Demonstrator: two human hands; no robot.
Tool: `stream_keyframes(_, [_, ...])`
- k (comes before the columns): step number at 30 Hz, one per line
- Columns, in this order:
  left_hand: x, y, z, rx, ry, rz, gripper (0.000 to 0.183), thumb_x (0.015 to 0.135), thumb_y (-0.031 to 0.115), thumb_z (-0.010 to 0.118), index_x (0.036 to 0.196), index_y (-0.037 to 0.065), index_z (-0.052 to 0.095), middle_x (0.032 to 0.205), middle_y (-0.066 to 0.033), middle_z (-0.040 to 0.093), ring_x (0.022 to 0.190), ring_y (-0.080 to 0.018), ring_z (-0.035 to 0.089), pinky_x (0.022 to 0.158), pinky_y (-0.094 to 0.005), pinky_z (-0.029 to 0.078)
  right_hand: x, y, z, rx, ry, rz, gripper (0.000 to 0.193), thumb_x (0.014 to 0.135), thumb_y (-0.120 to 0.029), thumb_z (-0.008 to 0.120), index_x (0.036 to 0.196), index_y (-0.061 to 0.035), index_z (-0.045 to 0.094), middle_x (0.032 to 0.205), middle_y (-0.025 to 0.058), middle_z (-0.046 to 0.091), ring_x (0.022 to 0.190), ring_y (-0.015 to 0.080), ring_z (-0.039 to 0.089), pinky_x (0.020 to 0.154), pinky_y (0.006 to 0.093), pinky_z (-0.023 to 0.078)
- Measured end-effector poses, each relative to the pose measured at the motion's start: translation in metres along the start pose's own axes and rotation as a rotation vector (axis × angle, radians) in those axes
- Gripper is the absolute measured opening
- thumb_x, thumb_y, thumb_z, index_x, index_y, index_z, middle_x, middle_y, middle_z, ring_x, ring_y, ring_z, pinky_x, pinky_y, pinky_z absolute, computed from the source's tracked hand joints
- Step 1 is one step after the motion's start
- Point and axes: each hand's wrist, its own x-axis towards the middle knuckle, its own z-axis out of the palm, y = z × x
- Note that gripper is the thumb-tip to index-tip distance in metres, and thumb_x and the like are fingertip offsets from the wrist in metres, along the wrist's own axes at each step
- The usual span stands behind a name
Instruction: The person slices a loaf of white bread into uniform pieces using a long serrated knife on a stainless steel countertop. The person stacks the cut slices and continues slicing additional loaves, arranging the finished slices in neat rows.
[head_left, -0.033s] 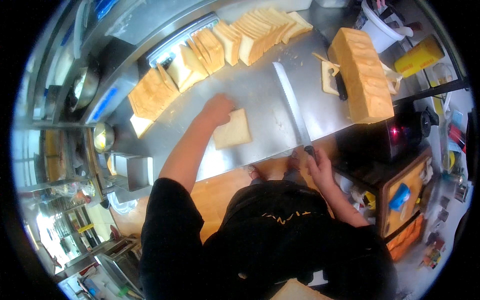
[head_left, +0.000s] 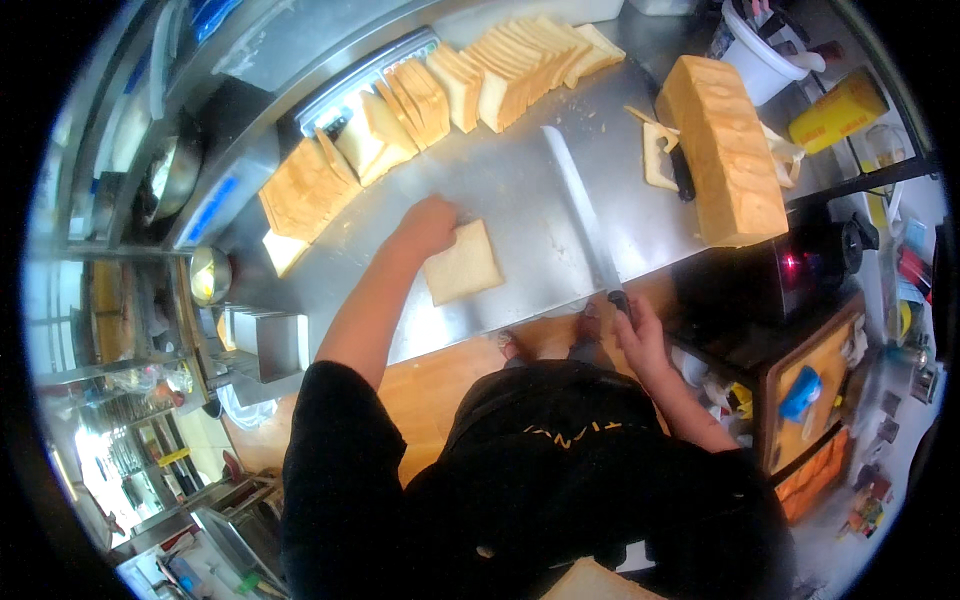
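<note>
The left hand (head_left: pixel 428 225) has moved slightly toward the person's left and the single white bread slice (head_left: pixel 465 265) has turned a little; the work appears to remain centred on this slice. It lies flat on the steel worktop (head_left: pixel 520 205), apart from the row of sliced bread (head_left: pixel 525 70). The left arm reaches forward, fingers curled at the slice's far-left corner; a pinch cannot be confirmed. The right hand (head_left: pixel 642 340), held low, grips the bread knife (head_left: pixel 581 195) by its handle, blade directed away from the body.
</note>
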Motion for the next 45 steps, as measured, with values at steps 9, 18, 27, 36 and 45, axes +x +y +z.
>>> stream_keyframes(9, [-0.061,0.02,0.031,-0.237,0.163,-0.229,0.048,0.063,0.032,0.077,0.098,0.005,0.059,0.099,-0.0151,0.062,0.092,-0.0316,0.06,0.08,-0.0375,0.048,0.015,0.033,0.003,-0.23,-0.18,-0.159,0.021,0.087,-0.01,0.058,0.106,-0.0017,0.051,0.083,0.0129,0.064,0.075,0.0203,0.063,0.066,0.0318,0.048])
stream_keyframes(18, [-0.087,0.024,0.069,-1.369,0.161,-0.601,0.039,0.079,0.022,0.065,0.108,-0.003,0.058,0.093,-0.0138,0.067,0.078,-0.0228,0.066,0.064,-0.0336,0.052,0.018,-0.001,0.008,-0.44,-0.125,-0.124,0.025,0.086,-0.017,0.059,0.109,-0.0072,0.054,0.078,0.0164,0.062,0.069,0.0307,0.062,0.062,0.0366,0.048])
stream_keyframes(27, [-0.075,0.101,0.047,-1.919,0.391,-0.635,0.046,0.086,0.025,0.056,0.123,0.0,0.044,0.12,-0.0132,0.055,0.107,-0.027,0.057,0.082,-0.0432,0.052,0.026,-0.022,0.028,-0.65,-0.318,-0.243,0.038,0.086,-0.018,0.054,0.124,-0.0129,0.052,0.097,0.0196,0.063,0.087,0.0365,0.061,0.074,0.0436,0.051])
stream_keyframes(36, [-0.048,0.117,0.033,-2.476,0.53,-0.633,0.046,0.089,0.027,0.054,0.127,0.006,0.041,0.122,-0.0108,0.052,0.114,-0.0274,0.049,0.097,-0.0439,0.04,0.028,-0.001,0.035,-0.672,-0.282,-0.378,0.051,0.085,-0.013,0.054,0.135,-0.0199,0.043,0.093,0.018,0.059,0.081,0.0361,0.06,0.07,0.0439,0.051])
stream_keyframes(45, [-0.029,0.123,0.039,-2.371,0.536,-0.659,0.036,0.093,0.019,0.047,0.124,0.002,0.041,0.112,-0.0131,0.053,0.105,-0.029,0.054,0.089,-0.0439,0.046,0.027,0.007,0.053,-0.478,-0.255,-0.473,0.055,0.087,-0.012,0.052,0.139,-0.0223,0.036,0.088,0.0185,0.057,0.072,0.0371,0.06,0.064,0.0456,0.05])
